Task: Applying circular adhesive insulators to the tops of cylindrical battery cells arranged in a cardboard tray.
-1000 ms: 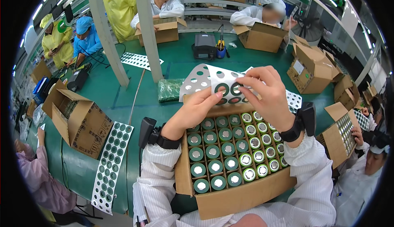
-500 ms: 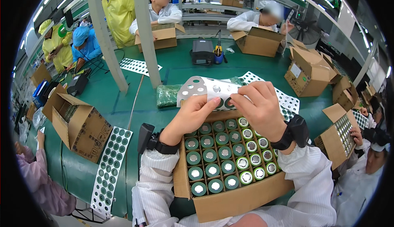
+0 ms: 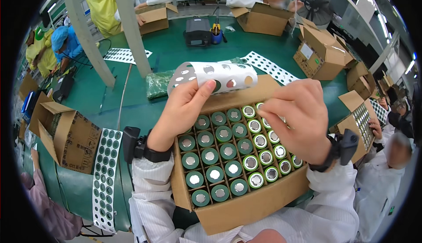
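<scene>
Carton [image 3: 72,139], brown with its flaps up, stands at the left on the green worktop [image 3: 173,43]. Just beside it lies a long white strip [image 3: 105,177] carrying green rings. Next comes a green packet [image 3: 159,84] in clear wrap, partly behind the left hand [image 3: 182,106], which pinches the near edge of a curled white sheet [image 3: 226,70] between thumb and fingers. That sheet, punched with round holes, arches above the far side of an open cardboard box [image 3: 246,210]. Inside, round cells stand upright in a divider grid: dark green rings top the left columns, while bright green rims show on the right ones. Farther back lies a perforated sheet [image 3: 271,67]. The right hand [image 3: 301,115] hovers over the right-hand cells, thumb and fingertips pressed together; whether they grip anything, I cannot tell.
</scene>
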Demonstrator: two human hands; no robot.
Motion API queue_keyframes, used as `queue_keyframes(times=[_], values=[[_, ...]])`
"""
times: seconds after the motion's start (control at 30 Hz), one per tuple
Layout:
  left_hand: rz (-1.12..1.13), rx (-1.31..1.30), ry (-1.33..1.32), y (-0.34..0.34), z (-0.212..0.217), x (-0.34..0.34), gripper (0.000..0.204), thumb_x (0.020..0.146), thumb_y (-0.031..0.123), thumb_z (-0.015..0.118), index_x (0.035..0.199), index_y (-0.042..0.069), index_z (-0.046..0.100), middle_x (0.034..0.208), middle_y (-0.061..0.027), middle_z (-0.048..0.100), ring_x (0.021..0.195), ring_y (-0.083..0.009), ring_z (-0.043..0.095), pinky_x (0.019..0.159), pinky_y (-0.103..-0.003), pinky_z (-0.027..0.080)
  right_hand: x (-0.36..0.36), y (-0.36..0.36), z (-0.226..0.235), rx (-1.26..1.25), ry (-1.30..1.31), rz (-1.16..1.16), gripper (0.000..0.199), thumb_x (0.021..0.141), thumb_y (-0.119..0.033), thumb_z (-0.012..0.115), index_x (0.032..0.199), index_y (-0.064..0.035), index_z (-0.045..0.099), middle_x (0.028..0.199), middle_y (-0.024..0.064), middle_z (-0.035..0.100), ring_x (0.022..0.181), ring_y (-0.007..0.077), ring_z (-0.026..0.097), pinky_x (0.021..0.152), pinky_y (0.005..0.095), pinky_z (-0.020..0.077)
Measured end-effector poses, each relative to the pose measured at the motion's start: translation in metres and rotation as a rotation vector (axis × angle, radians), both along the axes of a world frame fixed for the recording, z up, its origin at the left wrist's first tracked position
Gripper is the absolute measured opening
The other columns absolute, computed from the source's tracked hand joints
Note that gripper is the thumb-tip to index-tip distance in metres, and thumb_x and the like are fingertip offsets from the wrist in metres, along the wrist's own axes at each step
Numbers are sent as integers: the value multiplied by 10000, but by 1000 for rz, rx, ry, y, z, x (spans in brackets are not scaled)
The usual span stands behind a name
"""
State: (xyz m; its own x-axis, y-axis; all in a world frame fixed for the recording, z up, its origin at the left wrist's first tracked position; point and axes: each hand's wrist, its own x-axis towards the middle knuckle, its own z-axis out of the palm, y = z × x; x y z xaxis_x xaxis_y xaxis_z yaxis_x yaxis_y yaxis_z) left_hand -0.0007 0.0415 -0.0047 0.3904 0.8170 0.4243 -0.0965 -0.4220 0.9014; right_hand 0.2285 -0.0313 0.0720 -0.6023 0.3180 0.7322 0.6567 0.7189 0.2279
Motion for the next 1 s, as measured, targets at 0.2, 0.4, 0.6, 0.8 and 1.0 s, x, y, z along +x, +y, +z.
queue_keyframes(times=[0.2, 0.4, 0.6, 0.8, 1.0], values=[[142, 57, 208, 1, -5, 1, 338, 1011, 274, 504, 1144, -6, 638, 887, -14, 655, 799, -83, 553, 717, -252, 468, 28, -2, -35, -1086, 306, 163, 110, 798, -95, 731, 786, -53, 630, 825, 34, 608, 772, 192, 570, 721, 314, 447], [122, 87, 205, 5, -19, 5, 325, 1006, 263, 508, 1127, -8, 638, 785, 4, 610, 724, -84, 529, 646, -254, 459, 35, -13, -51, -1354, 321, 141, 121, 802, -125, 733, 766, -82, 626, 901, 12, 592, 940, 169, 527, 853, 323, 391], [122, 23, 206, 5, -13, 6, 315, 1005, 260, 511, 1105, -6, 646, 741, 17, 578, 679, -68, 492, 582, -250, 435, 32, -15, -55, -1311, 305, 117, 132, 761, -138, 751, 743, -100, 626, 948, 21, 548, 965, 200, 493, 916, 351, 347], [103, -50, 326, 5, -9, 1, 332, 1008, 251, 509, 1113, -39, 633, 902, -20, 616, 803, -72, 508, 701, -244, 427, 29, -15, -55, -1275, 255, 97, 127, 747, -121, 746, 720, -92, 626, 957, 29, 545, 1001, 214, 472, 939, 353, 332], [58, -82, 306, 4, -9, 2, 347, 1017, 231, 493, 1150, -68, 610, 1087, -56, 652, 998, -97, 547, 893, -262, 439, 25, -17, -55, -1259, 244, 79, 124, 741, -117, 744, 706, -90, 628, 955, 25, 547, 1011, 220, 459, 942, 356, 328]])
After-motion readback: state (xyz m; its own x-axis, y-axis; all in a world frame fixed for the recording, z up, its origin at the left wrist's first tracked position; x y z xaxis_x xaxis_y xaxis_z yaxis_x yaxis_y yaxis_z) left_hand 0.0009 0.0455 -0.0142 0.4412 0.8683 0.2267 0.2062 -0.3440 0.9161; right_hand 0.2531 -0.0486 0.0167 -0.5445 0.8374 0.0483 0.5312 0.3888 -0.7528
